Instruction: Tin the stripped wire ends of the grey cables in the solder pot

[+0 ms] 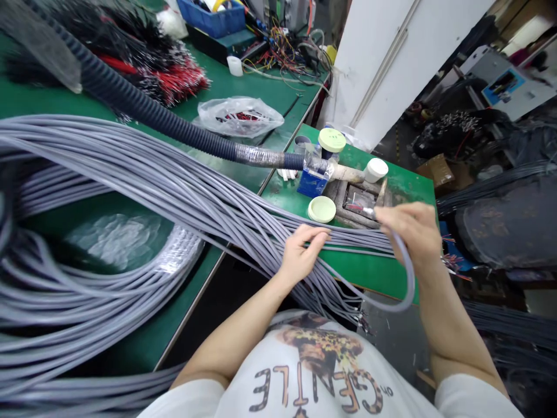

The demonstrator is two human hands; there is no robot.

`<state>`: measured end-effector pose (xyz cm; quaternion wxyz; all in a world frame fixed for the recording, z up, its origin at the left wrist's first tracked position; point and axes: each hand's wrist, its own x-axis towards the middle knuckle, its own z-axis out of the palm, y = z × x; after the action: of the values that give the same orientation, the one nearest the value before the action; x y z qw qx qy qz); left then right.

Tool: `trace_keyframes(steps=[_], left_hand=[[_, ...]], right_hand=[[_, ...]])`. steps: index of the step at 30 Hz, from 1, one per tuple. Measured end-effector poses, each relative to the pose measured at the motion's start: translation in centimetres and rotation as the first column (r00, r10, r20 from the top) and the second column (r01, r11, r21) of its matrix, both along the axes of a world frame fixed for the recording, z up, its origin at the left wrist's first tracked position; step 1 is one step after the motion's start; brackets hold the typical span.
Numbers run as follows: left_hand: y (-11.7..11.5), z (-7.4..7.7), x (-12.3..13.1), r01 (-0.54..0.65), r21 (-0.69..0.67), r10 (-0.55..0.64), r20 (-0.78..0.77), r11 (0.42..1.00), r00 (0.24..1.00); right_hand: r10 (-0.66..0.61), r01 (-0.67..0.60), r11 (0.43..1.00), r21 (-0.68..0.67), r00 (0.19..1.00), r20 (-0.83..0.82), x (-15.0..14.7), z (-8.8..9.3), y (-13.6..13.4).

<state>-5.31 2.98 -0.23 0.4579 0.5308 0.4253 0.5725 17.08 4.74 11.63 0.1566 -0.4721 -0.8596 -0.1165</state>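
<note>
My right hand (411, 232) is closed on a grey cable (408, 284) near its end. The cable loops down below the hand and back left into the bundle. Its stripped end, with thin wires, points left over a square pot (342, 216) with a shiny, mirror-like surface, which looks like a solder pot. Whether the wire tips touch that surface I cannot tell. My left hand (303, 249) lies over the thick bundle of grey cables (243, 223), thumb and fingers drawn together. What sits between those fingers, if anything, is hidden.
A ribbed hose (174, 125) reaches over the pot. Around it stand a blue box (312, 181), a pale green open lid (322, 209), a lidded jar (331, 140) and a white cup (376, 169). Coiled cables fill the left; a plastic bag (240, 116) lies behind. A white panel (391, 52) rises beyond.
</note>
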Motion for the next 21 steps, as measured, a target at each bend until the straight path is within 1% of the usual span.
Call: trace_keyframes(steps=[1, 2, 3, 4, 5, 6, 7, 9, 10, 12, 14, 17, 21], left_hand=[[-0.3, 0.8, 0.7, 0.135, -0.079, -0.127, 0.099, 0.988, 0.987], [-0.7, 1.5, 1.3, 0.292, -0.148, -0.257, 0.214, 0.945, 0.942], [-1.0, 2.0, 2.0, 0.414, -0.18, -0.346, 0.314, 0.892, 0.884], [-1.4, 2.4, 2.5, 0.478, -0.203, -0.378, 0.388, 0.855, 0.841], [-1.7, 2.6, 3.0, 0.518, -0.22, -0.39, 0.441, 0.826, 0.808], [-2.0, 2.6, 3.3, 0.54, -0.222, -0.397, 0.469, 0.811, 0.789], [-2.2, 2.5, 3.4, 0.547, -0.218, -0.4, 0.478, 0.808, 0.782], [-2.6, 2.1, 3.5, 0.555, -0.183, -0.428, 0.459, 0.812, 0.778], [-2.8, 1.9, 3.4, 0.561, -0.159, -0.449, 0.442, 0.813, 0.776], [-3.1, 1.7, 3.3, 0.578, -0.115, -0.494, 0.404, 0.808, 0.77], [-3.3, 1.7, 3.2, 0.589, -0.085, -0.528, 0.353, 0.804, 0.772], [-3.6, 2.2, 3.2, 0.567, -0.056, -0.538, 0.25, 0.822, 0.805], [-3.8, 2.7, 3.5, 0.531, 0.005, -0.527, 0.129, 0.847, 0.84]], right_hand=[[0.147, -0.145, 0.988, 0.053, 0.988, -0.046, -0.3, -0.1, -1.8], [0.262, -0.259, 0.963, 0.075, 0.964, -0.043, -0.5, -0.4, -3.3], [0.334, -0.332, 0.94, 0.077, 0.942, -0.027, -0.7, -0.9, -4.6], [0.381, -0.379, 0.923, 0.067, 0.925, -0.015, -0.7, -1.5, -5.7], [0.398, -0.398, 0.916, 0.043, 0.917, -0.006, -0.6, -2.1, -6.6], [0.397, -0.397, 0.918, 0.016, 0.917, -0.016, -0.5, -2.7, -7.3], [0.388, -0.389, 0.921, -0.01, 0.92, -0.048, -0.3, -3.2, -7.9], [0.34, -0.353, 0.935, -0.046, 0.924, -0.176, 0.2, -4.1, -8.9], [0.294, -0.32, 0.945, -0.064, 0.92, -0.258, 0.3, -4.4, -9.3], [0.173, -0.241, 0.963, -0.123, 0.898, -0.405, 0.3, -4.9, -10.0], [0.055, -0.183, 0.96, -0.214, 0.866, -0.497, -0.1, -5.1, -10.6], [-0.069, -0.154, 0.925, -0.347, 0.83, -0.553, -0.9, -5.3, -11.0], [-0.206, -0.102, 0.857, -0.505, 0.831, -0.517, -1.5, -5.4, -11.2]])
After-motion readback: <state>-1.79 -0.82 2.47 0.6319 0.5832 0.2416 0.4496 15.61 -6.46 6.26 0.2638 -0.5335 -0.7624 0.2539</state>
